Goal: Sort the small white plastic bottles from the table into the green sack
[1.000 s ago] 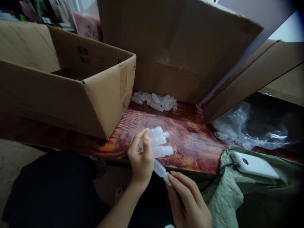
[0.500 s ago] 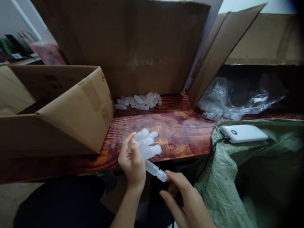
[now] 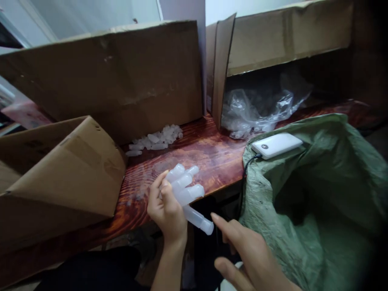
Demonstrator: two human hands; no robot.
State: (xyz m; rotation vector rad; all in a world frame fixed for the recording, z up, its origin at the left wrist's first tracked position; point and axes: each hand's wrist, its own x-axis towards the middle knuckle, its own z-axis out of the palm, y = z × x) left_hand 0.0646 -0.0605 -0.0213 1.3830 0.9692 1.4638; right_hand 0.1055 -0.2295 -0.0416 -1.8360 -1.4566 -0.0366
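My left hand [image 3: 168, 208] is closed around several translucent white plastic bottles [image 3: 186, 196], which fan out from its grip over the table's front edge. One small bottle [image 3: 198, 220] points lower right, below the others. Just right of its end is my right hand [image 3: 250, 246], thumb and index finger apart, with nothing visible between them. Its other fingers are partly hidden. On the table behind lies a heap of small translucent plastic pieces [image 3: 157, 138].
An open cardboard box [image 3: 75, 169] stands at left, and a large carton [image 3: 130, 81] behind the heap. A clear plastic bag [image 3: 242, 109] lies in a carton at right. A white power bank [image 3: 277, 144] with a cable rests on a green sack [image 3: 260, 202] at the table's edge.
The view has turned right, showing more of the green sack. My right fingers have come away from the lower bottle's end and spread wider. The left hand keeps its hold.
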